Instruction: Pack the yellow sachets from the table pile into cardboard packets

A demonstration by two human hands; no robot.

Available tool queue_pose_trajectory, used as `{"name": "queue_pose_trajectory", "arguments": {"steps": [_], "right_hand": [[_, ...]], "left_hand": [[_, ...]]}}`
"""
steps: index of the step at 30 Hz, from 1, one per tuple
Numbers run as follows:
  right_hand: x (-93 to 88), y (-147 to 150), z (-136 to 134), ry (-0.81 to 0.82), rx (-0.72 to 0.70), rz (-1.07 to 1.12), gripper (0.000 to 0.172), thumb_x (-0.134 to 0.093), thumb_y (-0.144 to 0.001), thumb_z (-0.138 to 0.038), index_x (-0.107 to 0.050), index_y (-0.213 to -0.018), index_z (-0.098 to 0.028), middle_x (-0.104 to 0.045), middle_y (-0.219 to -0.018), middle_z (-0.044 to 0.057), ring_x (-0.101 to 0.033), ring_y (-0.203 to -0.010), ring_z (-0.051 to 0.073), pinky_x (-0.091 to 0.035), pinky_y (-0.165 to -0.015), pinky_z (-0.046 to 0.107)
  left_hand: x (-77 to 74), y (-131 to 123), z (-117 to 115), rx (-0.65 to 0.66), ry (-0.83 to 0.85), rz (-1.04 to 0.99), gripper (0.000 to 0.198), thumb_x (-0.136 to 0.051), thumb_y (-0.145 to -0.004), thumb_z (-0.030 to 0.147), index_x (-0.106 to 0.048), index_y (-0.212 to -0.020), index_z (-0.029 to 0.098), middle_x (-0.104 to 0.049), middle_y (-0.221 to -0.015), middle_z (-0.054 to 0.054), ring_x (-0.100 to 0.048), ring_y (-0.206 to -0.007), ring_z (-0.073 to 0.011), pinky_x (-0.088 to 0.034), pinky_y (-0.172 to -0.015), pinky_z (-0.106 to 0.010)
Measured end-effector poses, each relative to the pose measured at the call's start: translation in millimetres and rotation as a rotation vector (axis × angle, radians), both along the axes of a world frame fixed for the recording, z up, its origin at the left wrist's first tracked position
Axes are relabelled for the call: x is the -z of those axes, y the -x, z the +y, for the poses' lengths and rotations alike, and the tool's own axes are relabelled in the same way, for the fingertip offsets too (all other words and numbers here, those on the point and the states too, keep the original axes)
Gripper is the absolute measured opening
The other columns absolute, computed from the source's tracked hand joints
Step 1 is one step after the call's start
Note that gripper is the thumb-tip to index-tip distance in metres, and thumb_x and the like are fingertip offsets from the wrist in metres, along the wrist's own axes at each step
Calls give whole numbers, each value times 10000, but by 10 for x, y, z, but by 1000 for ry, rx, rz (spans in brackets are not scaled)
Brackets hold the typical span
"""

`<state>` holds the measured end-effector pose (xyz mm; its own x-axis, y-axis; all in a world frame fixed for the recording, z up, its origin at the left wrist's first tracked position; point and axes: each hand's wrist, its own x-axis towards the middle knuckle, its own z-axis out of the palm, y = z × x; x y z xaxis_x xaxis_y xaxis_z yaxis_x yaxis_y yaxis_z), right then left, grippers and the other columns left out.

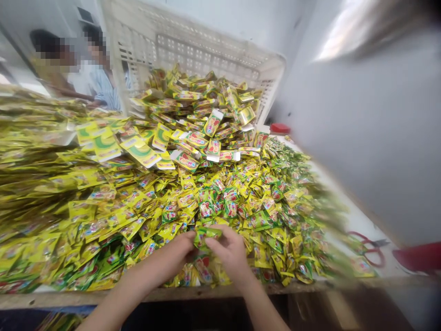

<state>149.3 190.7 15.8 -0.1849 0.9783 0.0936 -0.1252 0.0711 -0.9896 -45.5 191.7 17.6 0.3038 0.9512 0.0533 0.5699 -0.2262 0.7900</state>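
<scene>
Between my two hands is a small green and yellow packet (203, 236), held just above the heap near the table's front edge. My left hand (184, 246) has its fingers closed at the packet's left end. From the right, my right hand (229, 248) pinches the other end between thumb and fingers. Below and around them spreads a pile of small yellow and green packets (144, 225), many printed with a red figure. Just beyond my hands lie several greener packets (217, 202).
A white plastic crate (206, 46) lies tipped behind the pile, spilling small printed boxes (213, 122). Red-handled scissors (370, 248) rest at the right beside a red object (418, 257). A red lid (279, 128) sits farther back. Two people (99, 82) are at the far left.
</scene>
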Motion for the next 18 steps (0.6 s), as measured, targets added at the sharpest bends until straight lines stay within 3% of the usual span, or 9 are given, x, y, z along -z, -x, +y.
{"name": "queue_pose_trajectory", "arguments": {"steps": [3, 6, 9, 13, 18], "right_hand": [[155, -55, 14, -152, 83, -245, 192, -639, -826, -240, -685, -1012, -223, -678, -967, 45, -621, -874, 198, -493, -754, 286], [194, -234, 37, -277, 95, -433, 197, -597, -838, -184, -680, -1013, -224, -656, -970, 54, -609, -894, 197, -487, -736, 275], [38, -343, 63, -392, 82, -545, 208, -573, -855, -176, -661, -1036, -225, -641, -959, 55, -604, -879, 191, -479, -768, 287], [-175, -278, 85, -472, 44, -538, 225, -537, -888, -178, -626, -1089, -223, -633, -1019, 61, -601, -942, 183, -473, -839, 286], [-36, -165, 92, -479, -81, -705, 267, -583, -804, -87, -670, -1010, -234, -620, -911, 21, -606, -816, 157, -471, -720, 240]], "left_hand": [[135, -90, -46, 141, 41, 6, 120, -553, -722, 129, -631, -672, 205, -613, -794, -27, -590, -780, -192, -441, -713, -271], [339, -199, -176, 4, 89, -159, 81, -596, -764, 188, -600, -844, 200, -606, -836, -24, -585, -795, -191, -449, -700, -269], [492, -318, -278, -166, 94, -263, 112, -605, -793, 239, -530, -872, 211, -565, -762, 6, -553, -697, -169, -433, -627, -249], [429, -296, -255, -157, -49, -115, 92, -530, -853, 232, -539, -944, 238, -580, -755, 18, -550, -693, -163, -426, -665, -253], [430, -147, -285, -110, -69, -76, 136, -515, -847, 227, -561, -972, 257, -642, -796, 10, -607, -720, -173, -457, -665, -249]]}}
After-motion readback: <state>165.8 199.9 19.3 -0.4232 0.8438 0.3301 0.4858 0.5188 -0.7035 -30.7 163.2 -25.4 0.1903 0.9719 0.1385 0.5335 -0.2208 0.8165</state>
